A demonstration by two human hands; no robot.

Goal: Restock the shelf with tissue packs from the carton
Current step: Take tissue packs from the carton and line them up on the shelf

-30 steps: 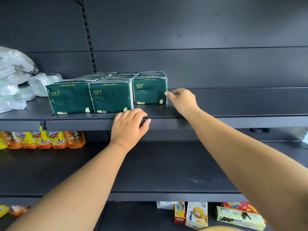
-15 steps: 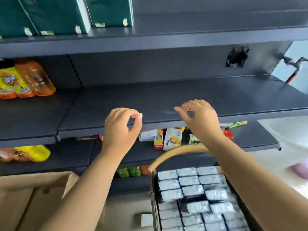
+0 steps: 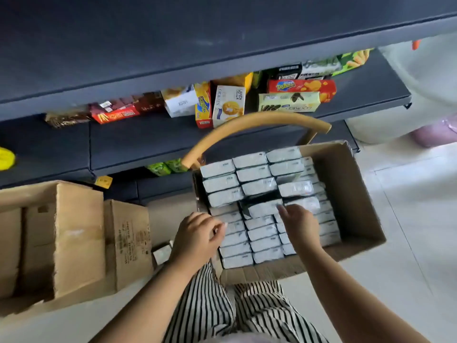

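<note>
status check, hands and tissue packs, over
Left hand and right hand both over the carton, no grip yet. Tissue packs in rows, right fingertips reaching one. Nothing blocking.

Soft daylight comes from the right, washing out the pale tiled floor (image 3: 408,219). The dark grey metal shelves (image 3: 173,33) sit in shade. Slight motion blur throughout; wide-angle bending at edges.

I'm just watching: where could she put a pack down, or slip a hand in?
Bare: the dark shelf board left of the biscuit boxes, and the floor tiles right of the carton. Crowded: the tissue packs sit tightly packed; the only gap shows ahead of the right hand.
</note>
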